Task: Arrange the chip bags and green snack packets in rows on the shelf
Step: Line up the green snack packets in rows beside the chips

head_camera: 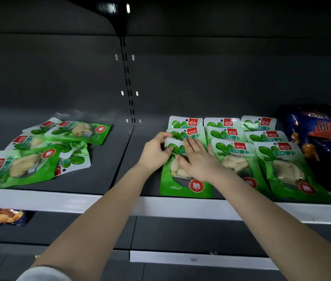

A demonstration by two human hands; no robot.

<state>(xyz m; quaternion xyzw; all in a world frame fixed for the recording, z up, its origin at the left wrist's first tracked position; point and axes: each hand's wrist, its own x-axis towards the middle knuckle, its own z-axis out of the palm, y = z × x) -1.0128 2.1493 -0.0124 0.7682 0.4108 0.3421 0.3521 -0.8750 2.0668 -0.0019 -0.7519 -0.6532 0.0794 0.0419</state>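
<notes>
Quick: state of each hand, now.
Left hand: pinches the top corner of the front green snack packet.
Right hand: open, flat fingers pressing the same packet.

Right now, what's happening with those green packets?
A person is lining up flat green plastic snack packets on the dark grey shelf. The left hand pinches a corner of the front packet; the right hand presses flat on it. A pile of packets lies at left, a dark blue chip bag at right.

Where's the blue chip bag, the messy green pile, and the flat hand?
blue chip bag (pixel 323 147), head view, its front middle.
messy green pile (pixel 40 157), head view, front packet's upper part.
right hand (pixel 199 161), head view, its back.
</notes>
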